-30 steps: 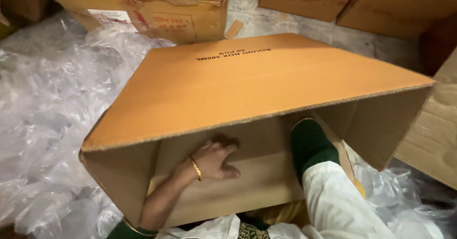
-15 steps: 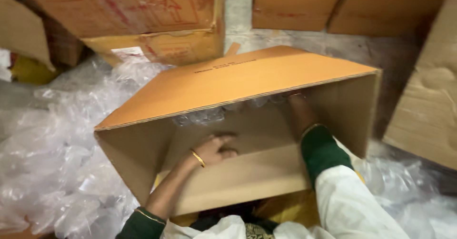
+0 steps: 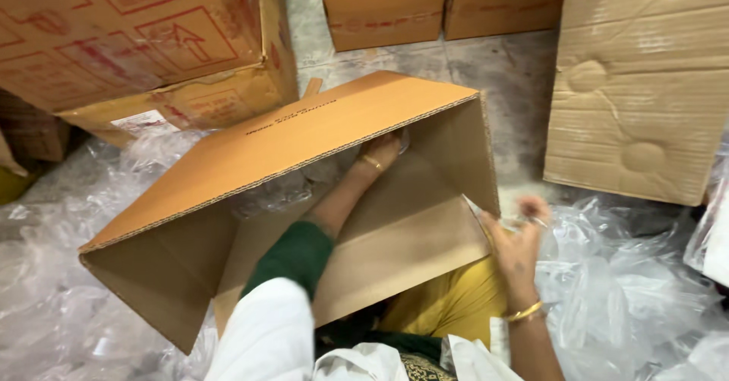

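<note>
1. Grey concrete floor (image 3: 486,70) carries the work area; crumpled clear plastic wrap (image 3: 630,275) covers most of it near the person.
2. An open cardboard box (image 3: 319,130) lies on its side across the person's lap, mouth facing the camera, top panel tilted up to the right.
3. The left hand (image 3: 380,153) reaches deep inside the box, up under the top panel. Its fingers are hidden behind the panel edge, so their state cannot be told. A gold bangle sits on the wrist; a green sleeve covers the upper forearm.
4. The right hand (image 3: 520,240) is outside the box, just beside its lower right corner, fingers loosely bent around a small clear scrap. The hand is blurred, so the grip itself cannot be confirmed. A gold bangle sits on the wrist.
5. A printed carton (image 3: 137,39) stands at the upper left, two plain cartons (image 3: 440,9) at the top, and a dented cardboard sheet (image 3: 638,85) at the right.
</note>
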### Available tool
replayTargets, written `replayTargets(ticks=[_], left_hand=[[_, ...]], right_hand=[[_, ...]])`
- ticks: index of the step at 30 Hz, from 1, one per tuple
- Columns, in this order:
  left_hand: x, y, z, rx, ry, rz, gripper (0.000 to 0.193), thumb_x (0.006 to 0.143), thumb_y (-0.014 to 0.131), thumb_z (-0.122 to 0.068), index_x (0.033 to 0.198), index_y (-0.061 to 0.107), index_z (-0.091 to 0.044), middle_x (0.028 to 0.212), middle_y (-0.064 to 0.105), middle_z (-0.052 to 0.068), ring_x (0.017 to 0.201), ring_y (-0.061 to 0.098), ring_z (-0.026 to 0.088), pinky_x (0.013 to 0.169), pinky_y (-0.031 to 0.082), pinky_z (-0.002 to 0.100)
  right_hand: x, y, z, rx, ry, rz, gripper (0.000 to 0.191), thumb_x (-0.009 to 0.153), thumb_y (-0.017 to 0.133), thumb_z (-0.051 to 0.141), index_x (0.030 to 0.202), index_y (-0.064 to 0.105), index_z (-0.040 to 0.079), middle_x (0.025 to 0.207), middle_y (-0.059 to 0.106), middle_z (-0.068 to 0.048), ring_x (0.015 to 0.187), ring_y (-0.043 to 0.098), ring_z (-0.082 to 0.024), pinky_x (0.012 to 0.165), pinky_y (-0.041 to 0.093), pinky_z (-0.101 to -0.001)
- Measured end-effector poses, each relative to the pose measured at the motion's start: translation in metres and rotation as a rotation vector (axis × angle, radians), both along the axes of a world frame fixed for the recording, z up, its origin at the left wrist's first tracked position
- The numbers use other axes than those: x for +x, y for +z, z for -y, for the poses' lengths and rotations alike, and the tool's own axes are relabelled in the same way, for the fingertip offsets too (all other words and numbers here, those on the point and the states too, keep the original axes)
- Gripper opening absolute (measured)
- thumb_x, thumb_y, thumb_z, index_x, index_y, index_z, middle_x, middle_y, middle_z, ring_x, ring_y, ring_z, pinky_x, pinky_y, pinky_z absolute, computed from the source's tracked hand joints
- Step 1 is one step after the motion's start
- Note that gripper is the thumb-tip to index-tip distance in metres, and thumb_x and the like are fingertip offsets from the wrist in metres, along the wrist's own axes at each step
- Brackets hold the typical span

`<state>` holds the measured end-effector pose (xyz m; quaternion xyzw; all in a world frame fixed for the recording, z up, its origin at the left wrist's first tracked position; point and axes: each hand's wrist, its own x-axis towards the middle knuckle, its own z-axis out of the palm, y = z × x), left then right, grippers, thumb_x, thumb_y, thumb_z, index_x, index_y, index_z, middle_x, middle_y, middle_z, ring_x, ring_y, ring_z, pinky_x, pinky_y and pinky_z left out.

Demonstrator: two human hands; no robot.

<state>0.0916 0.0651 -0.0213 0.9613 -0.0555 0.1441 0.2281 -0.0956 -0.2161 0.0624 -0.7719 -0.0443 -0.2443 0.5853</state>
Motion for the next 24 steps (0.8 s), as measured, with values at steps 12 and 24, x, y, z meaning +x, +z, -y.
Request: replayTargets(ticks=[12, 24], left_hand=[[0.080, -0.022, 0.016, 0.804, 0.126, 0.024, 0.030, 0.083, 0.059, -0.025, 0.098, 0.077, -0.006, 0.101, 0.074, 0.023, 0.083, 0.073, 0.036, 0.065, 0.058, 0.053], [0.075, -0.017, -0.018, -0.160, 0.060, 0.019, 0.028, 0.087, 0.065, -0.024, 0.100, 0.075, -0.001, 0.098, 0.073, 0.021, 0.094, 0.069, 0.041, 0.084, 0.053, 0.051]], right_hand=[[0.064, -0.052, -0.011, -0.292, 0.378, -0.913, 0.059, 0.090, 0.073, 0.041, 0.139, 0.061, 0.010, 0.067, 0.060, -0.007, 0.069, 0.057, -0.014, 0.066, 0.051, -0.0323], [0.046, -0.044, -0.013, 0.256, 0.501, -0.637, 0.038, 0.089, 0.070, 0.021, 0.125, 0.063, 0.007, 0.110, 0.070, 0.002, 0.097, 0.057, -0.004, 0.082, 0.046, -0.0250]])
